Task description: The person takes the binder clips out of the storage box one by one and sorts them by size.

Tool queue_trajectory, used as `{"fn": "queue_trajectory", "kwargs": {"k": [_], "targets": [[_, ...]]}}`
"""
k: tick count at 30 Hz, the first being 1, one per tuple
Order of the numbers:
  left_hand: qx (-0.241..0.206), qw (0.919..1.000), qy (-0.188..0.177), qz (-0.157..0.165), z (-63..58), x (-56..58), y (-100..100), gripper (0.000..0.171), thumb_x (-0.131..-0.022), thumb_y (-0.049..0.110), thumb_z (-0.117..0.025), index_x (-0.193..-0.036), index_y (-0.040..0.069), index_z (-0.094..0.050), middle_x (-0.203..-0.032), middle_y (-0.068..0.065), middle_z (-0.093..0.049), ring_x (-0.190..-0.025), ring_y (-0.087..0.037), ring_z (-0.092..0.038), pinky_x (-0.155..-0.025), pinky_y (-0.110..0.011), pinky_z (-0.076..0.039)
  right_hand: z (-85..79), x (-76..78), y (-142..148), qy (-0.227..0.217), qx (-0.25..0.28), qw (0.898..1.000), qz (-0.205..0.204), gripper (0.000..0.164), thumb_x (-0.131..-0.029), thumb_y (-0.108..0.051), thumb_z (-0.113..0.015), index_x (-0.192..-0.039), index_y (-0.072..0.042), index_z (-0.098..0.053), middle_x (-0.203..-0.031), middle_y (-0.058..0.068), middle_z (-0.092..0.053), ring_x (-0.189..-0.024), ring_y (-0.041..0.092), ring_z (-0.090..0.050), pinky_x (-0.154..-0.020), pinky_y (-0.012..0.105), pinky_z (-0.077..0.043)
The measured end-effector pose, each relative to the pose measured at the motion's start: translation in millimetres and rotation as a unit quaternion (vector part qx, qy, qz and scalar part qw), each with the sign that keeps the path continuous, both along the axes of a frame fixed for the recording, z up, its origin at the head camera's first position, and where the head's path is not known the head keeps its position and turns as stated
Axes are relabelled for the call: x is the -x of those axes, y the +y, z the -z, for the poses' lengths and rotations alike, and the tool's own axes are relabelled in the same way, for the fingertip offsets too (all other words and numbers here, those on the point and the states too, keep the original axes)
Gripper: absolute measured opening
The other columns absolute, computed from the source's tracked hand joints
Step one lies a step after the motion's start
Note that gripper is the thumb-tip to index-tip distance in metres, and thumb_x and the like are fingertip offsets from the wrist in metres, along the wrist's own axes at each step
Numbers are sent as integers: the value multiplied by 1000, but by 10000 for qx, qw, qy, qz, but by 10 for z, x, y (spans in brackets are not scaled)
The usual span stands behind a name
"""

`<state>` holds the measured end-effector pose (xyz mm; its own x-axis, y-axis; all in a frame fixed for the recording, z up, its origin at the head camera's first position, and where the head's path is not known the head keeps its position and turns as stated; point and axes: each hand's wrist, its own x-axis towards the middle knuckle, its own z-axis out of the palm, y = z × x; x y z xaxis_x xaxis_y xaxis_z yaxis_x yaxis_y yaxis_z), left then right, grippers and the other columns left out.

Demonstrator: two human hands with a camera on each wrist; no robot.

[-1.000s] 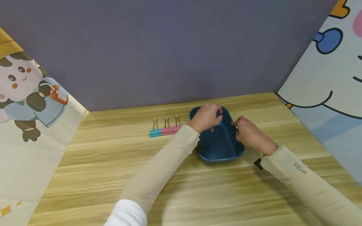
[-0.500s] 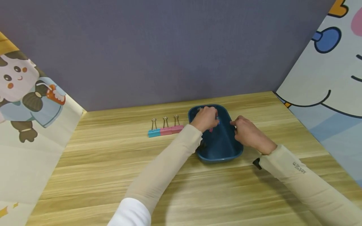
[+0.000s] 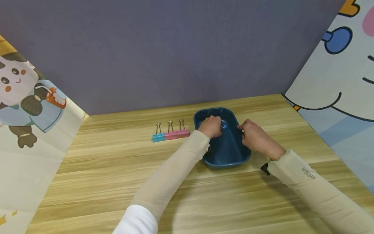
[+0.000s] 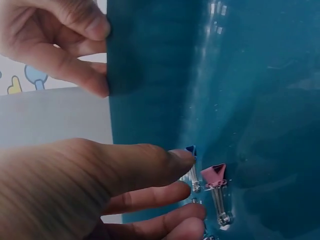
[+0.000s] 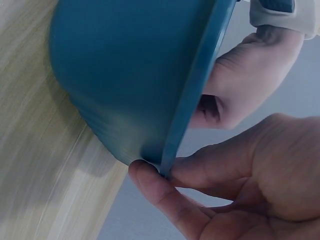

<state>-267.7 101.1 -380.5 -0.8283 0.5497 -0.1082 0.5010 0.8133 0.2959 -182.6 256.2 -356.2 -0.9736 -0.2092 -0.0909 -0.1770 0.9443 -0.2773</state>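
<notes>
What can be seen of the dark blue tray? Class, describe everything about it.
The tray looks like smooth, slightly glossy plastic, with rounded corners, raised walls and a narrow rim. It sits open side up on the wood-patterned table, right of three larger binder clips. Inside lie a small blue clip and a small pink clip. The right hand pinches its right rim; the left hand is inside, and whether it touches the tray is unclear.

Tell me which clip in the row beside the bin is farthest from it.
The light-blue clip; the two pink clips sit between it and the bin.
</notes>
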Motion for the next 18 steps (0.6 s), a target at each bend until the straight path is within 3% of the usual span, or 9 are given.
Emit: {"fn": "queue_trajectory", "kwargs": {"k": [5,13,18], "targets": [[139,9999,32,-19,49,-14,25,25,-82,11,-69,-106,8,-67,-104,-8,-64,-78,-19,-58,-60,-31,-47,3,-4,2,14,12,10000,-26,40,-84,9,-50,-123,18,-50,-113,31,-49,-98,39,-53,-82,46,-47],[161,9997,158,-15,86,2,50,21,-82,9,-69,-102,8,-68,-101,-8,-65,-74,-18,-57,-58,-29,-47,5,-6,2,66,30,10000,-14,40,-84,9,-50,-123,18,-51,-112,31,-49,-96,39,-54,-80,45,-47],[153,9999,17,46,116,3,55,19,-87,7,-63,-106,8,-66,-99,-8,-64,-70,-17,-56,-56,-28,-46,-3,-5,-7,-57,55,10000,23,40,-85,10,-49,-124,18,-49,-115,32,-47,-98,39,-54,-81,45,-47]]}}
